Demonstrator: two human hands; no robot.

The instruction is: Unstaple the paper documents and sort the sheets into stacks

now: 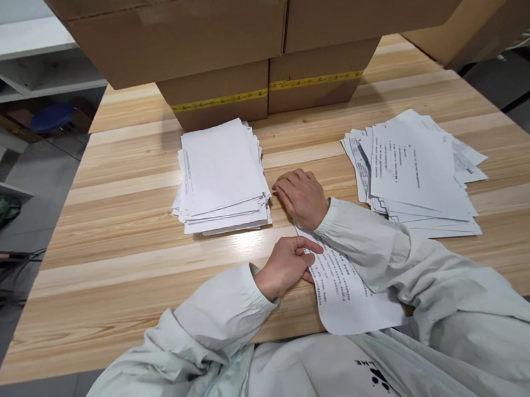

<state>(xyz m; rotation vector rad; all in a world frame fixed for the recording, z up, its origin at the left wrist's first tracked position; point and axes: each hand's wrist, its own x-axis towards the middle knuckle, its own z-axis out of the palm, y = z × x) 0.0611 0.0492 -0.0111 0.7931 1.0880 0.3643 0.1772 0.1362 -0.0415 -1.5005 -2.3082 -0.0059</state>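
Observation:
A printed sheet of paper [342, 286] lies in front of me, its lower end bending over the table's front edge. My left hand [286, 264] pinches the left edge of this sheet, index finger on top and the other fingers partly underneath. My right hand [301, 197] rests palm down at the sheet's far end, its fingers laid out toward the left and holding nothing that shows. Just beyond its fingertips stands a fairly neat stack of papers [222, 171]. To the right is a looser, fanned pile of printed papers [417, 168].
Large cardboard boxes [195, 35] stand stacked at the back of the wooden table [122, 263], the lower ones banded with yellow tape [220, 101]. Another carton [488, 6] is at the far right. A blue stool [53, 117] and white shelving [5, 44] are off to the left.

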